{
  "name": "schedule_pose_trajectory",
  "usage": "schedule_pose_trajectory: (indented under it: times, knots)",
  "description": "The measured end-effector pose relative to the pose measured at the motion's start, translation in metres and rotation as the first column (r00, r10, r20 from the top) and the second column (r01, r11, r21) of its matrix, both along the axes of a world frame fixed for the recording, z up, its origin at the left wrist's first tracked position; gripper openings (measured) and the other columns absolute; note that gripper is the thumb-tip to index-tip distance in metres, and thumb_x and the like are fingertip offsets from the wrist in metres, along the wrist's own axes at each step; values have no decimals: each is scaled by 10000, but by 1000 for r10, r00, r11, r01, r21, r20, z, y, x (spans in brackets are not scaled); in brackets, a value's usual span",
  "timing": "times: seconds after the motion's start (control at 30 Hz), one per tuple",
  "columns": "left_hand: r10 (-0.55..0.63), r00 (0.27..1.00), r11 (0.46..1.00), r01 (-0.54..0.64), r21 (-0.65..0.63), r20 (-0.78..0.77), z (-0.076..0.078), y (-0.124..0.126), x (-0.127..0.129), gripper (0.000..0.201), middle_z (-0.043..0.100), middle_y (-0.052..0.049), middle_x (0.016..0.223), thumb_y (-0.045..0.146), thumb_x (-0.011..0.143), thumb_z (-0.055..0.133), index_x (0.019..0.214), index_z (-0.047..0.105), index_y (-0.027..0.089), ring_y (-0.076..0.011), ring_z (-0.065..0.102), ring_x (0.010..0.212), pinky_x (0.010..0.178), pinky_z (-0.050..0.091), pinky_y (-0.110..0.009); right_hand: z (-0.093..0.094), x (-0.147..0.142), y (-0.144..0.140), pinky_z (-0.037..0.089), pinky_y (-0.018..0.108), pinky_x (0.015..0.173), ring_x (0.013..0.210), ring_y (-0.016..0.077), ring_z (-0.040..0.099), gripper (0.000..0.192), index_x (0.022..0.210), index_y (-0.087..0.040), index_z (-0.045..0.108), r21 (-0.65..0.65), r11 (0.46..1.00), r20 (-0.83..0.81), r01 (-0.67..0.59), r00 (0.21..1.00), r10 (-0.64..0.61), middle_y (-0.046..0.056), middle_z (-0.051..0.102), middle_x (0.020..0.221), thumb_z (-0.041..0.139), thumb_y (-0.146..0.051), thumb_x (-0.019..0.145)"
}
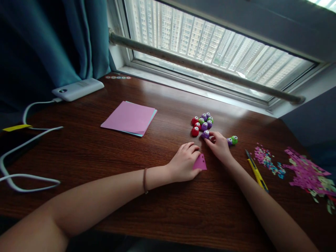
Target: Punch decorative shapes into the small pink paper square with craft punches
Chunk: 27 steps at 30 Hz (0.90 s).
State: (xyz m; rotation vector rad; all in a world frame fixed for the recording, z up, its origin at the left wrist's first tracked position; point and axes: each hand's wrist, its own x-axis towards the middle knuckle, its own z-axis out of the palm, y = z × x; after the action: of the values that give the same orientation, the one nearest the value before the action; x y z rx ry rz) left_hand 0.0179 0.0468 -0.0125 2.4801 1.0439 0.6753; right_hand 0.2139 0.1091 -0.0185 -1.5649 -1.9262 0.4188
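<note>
My left hand lies on the wooden table and holds a small pink paper piece with punched holes. Just beside it, my right hand reaches to a purple mini punch and its fingers touch it. That punch sits at the near edge of a cluster of small red, purple and green punches. Two more punches, one purple and one green, lie right of my right hand.
A stack of pink and blue paper sheets lies to the left. A yellow utility knife, paper confetti and punched pink scraps lie at right. A white power bank with cables sits far left.
</note>
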Motion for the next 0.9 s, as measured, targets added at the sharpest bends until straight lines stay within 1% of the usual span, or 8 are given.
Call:
schedule_pose_trajectory:
  times: [0.1, 0.2, 0.27, 0.37, 0.5, 0.63, 0.73, 0.9]
  knots:
    - [-5, 1000, 1000, 5, -11, -8, 0, 1, 0, 479, 499, -128, 1217, 400, 717, 628, 1104, 548, 129, -292, 360, 1233, 1053, 286, -454, 5, 12, -22, 474, 325, 638, 694, 184, 563, 288, 969, -141, 588, -78, 996, -87, -37, 996, 30, 74, 611, 848, 593, -335, 756]
    - [-10, 1000, 1000, 9, -30, -16, 1, 1, 0, 454, 497, -124, 1223, 394, 739, 616, 1104, 555, 132, -284, 352, 1241, 1062, 274, -447, 8, 26, -47, 472, 298, 594, 668, 173, 569, 300, 998, -157, 588, -183, 978, -154, -100, 985, 72, 43, 617, 782, 610, -346, 765]
    - [-7, 1000, 999, 7, -45, -14, 1, 1, 0, 426, 500, -120, 1223, 375, 744, 620, 1093, 565, 137, -280, 350, 1243, 1062, 276, -442, 9, 34, -60, 462, 288, 584, 667, 167, 560, 302, 1003, -170, 596, -232, 964, -176, -133, 980, 92, 30, 607, 769, 627, -347, 761]
    - [-4, 1000, 998, 4, -69, -8, 1, 2, 0, 389, 510, -111, 1217, 348, 740, 634, 1073, 582, 151, -274, 352, 1244, 1059, 282, -441, 12, 41, -72, 438, 282, 586, 670, 157, 530, 293, 1007, -192, 609, -269, 950, -189, -157, 976, 108, 17, 591, 787, 648, -328, 751]
    - [-3, 1000, 997, 2, -81, -7, -2, 4, 0, 377, 517, -99, 1221, 366, 741, 640, 1056, 605, 162, -277, 347, 1248, 1058, 283, -447, 17, 42, -78, 410, 280, 615, 698, 145, 503, 255, 1010, -214, 617, -289, 935, -168, -204, 973, 160, 13, 586, 860, 642, -278, 764]
    - [-3, 1000, 999, 3, -51, 1, -6, 5, 0, 370, 518, -87, 1235, 364, 756, 629, 1075, 612, 178, -276, 350, 1243, 1046, 300, -458, 21, 40, -80, 411, 277, 651, 747, 141, 510, 242, 1023, -225, 612, -313, 918, -148, -245, 967, 207, 15, 586, 936, 622, -216, 781]
    - [-3, 1000, 1000, 3, -23, 3, -8, 5, -1, 361, 524, -80, 1237, 361, 775, 613, 1090, 611, 187, -271, 358, 1234, 1039, 313, -464, 20, 39, -82, 420, 272, 670, 769, 134, 515, 262, 1037, -232, 607, -305, 918, -141, -253, 965, 219, 14, 582, 986, 617, -180, 781]
    - [4, 1000, 1000, -4, 2, -8, -10, 5, -1, 388, 530, -69, 1243, 351, 785, 606, 1138, 590, 192, -267, 362, 1231, 1036, 321, -460, 19, 37, -85, 432, 263, 714, 817, 129, 526, 282, 1049, -239, 605, -278, 925, -131, -259, 964, 231, 7, 576, 1007, 618, -157, 780]
